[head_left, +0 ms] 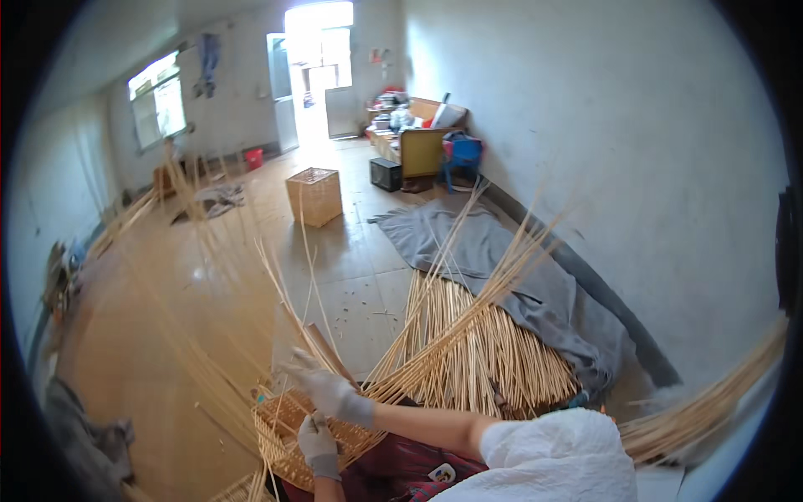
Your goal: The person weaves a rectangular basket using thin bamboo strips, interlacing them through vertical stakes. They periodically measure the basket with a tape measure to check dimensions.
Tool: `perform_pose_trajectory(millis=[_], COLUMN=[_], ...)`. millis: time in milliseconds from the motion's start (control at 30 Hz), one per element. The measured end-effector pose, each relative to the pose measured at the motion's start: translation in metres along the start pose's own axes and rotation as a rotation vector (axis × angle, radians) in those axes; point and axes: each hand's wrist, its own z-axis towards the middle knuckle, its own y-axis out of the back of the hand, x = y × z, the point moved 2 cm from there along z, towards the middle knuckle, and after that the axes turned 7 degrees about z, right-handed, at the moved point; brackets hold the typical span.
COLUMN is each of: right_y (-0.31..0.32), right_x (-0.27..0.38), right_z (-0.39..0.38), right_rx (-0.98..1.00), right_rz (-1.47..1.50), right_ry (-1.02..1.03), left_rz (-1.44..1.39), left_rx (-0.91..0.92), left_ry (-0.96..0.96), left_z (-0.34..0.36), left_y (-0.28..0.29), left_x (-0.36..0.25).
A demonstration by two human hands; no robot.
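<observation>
The basket sits on the person's lap, looking unfinished, and would likely skew or slip if a pull on 1 side outdid the support beneath. Long strands fan out around it, and these could tangle or crack if crossed hastily or bent too sharply. Of the 2 gloved hands, the left curls against the weave, while the right blurs above; what either pinches, if anything, cannot be told.
</observation>
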Motion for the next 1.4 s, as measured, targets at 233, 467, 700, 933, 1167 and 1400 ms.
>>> perform_pose_trajectory(millis=[233, 467, 700, 933, 1167, 1400], right_y=[0.036, 0.066, 0.016, 0.032, 0.018, 0.009], right_x=[-0.045, 0.017, 0.003, 0.171, 0.203, 0.077], right_z=[-0.053, -0.102, -0.106, -0.104, -0.105, -0.074], right_rx=[-0.336, 0.1, 0.021, 0.25, 0.636, 0.139], right_rz=[1.11, 0.528, 0.474, 1.008, 0.836, 1.741], right_ry=[-0.558, -0.315, -0.15, 0.5, 0.87, -0.658], left_rz=[-0.079, 0.086, -0.24, -0.051, -0.105, -1.061], left_rx=[0.06, -0.078, -0.363, -0.366, -0.231, -0.339], left_ry=[0.167, -0.176, 0.14, -0.04, -0.31, 0.066], left_z=[0.012, -0.011, -0.051, -0.051, -0.067, -0.018], left_y=[-0.007, 0.003, 0.085, 0.102, 0.121, 0.127], left_x=[0.006, 0.022, 0.11, 0.041, -0.004, 0.061])
